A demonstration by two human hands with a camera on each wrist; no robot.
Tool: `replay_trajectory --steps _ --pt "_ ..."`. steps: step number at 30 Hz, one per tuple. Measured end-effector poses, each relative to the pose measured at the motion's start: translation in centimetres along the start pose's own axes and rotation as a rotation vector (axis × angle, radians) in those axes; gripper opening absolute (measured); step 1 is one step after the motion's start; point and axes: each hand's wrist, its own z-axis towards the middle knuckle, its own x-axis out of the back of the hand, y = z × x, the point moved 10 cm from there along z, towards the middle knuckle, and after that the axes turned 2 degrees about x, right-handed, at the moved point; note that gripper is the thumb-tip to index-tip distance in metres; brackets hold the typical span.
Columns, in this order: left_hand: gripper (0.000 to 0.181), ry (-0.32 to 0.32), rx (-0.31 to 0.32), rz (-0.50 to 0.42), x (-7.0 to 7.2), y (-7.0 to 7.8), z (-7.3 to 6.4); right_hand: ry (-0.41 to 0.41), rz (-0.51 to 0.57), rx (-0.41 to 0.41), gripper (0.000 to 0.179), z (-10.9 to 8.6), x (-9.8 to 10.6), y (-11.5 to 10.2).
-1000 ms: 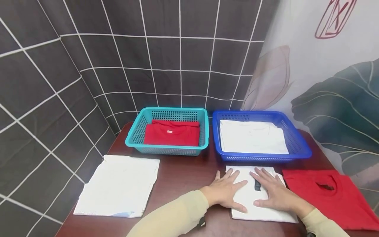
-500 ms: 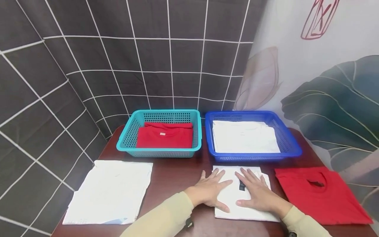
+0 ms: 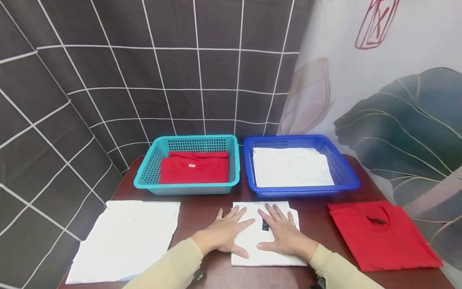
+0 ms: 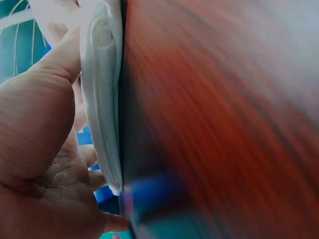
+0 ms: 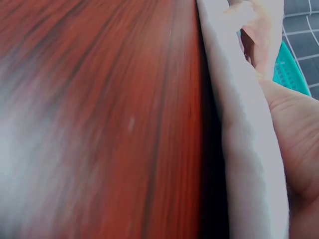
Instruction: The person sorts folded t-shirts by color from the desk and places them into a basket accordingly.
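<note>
A folded white T-shirt (image 3: 250,255) with a dark neck label lies on the table at the front middle. My left hand (image 3: 227,232) rests on its left part, fingers spread and straight. On its right part lies my right hand (image 3: 285,237), fingers likewise extended, beside the label. In the left wrist view the folded layers of the white T-shirt (image 4: 102,114) show edge-on under the hand; in the right wrist view its thick front fold (image 5: 244,134) runs beside the palm. Neither hand's fingers curl round the cloth.
A teal basket (image 3: 187,188) holding folded red shirts (image 3: 195,170) stands at the back. Right of it is a blue basket (image 3: 306,192) with folded white shirts (image 3: 292,166). More white shirts (image 3: 126,237) lie at left, a folded red T-shirt (image 3: 386,241) at right.
Both hands have slid the white T-shirt leftward over the table, away from the red T-shirt at right. The head view has also turned slightly right. Baskets and other shirts stay put.
</note>
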Motion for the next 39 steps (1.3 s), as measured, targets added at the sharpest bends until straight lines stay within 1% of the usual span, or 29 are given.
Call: replay_trajectory --steps 4,8,15,19,22,26,28,31,33,36,37,39 --pt "0.100 -0.002 0.005 -0.019 0.1 -1.2 -1.1 -0.031 0.005 -0.013 0.102 0.8 -0.7 -1.1" --pt "0.100 0.001 0.008 -0.036 0.0 -2.2 -1.8 -0.035 0.010 -0.005 0.101 1.5 -1.0 -2.2" --pt "0.100 0.003 0.014 -0.070 0.0 -3.4 -2.9 -0.039 0.012 0.000 0.101 2.0 -1.6 -3.4" --pt "0.100 -0.002 0.018 -0.073 -0.1 -3.6 -3.1 -0.039 0.002 -0.003 0.102 2.2 -1.8 -3.5" --pt "0.100 -0.002 0.014 -0.066 0.1 -3.5 -3.0 -0.043 -0.004 -0.002 0.102 2.2 -1.6 -3.5" --pt "0.097 0.006 0.005 -0.061 0.8 -3.1 -2.7 -0.039 0.025 0.004 0.097 1.9 -0.8 -3.4" --pt "0.093 0.015 0.013 -0.065 1.3 -2.9 -2.7 -0.024 0.057 0.011 0.093 1.6 -0.1 -3.1" --pt "0.083 0.052 0.059 -0.102 2.1 -3.2 -2.8 0.034 0.087 0.017 0.087 0.7 1.4 -2.3" --pt "0.078 0.100 0.108 -0.149 2.8 -3.6 -3.3 0.090 0.104 0.008 0.083 0.0 2.6 -1.4" --pt "0.072 0.181 0.185 -0.215 3.5 -4.7 -4.3 0.153 0.116 -0.038 0.079 -0.9 4.1 0.5" --pt "0.071 0.201 0.206 -0.228 3.6 -5.0 -4.7 0.161 0.121 -0.060 0.077 -1.2 4.4 1.2" --pt "0.068 0.229 0.237 -0.248 3.6 -5.5 -5.2 0.153 0.134 -0.106 0.075 -1.8 4.7 2.2"
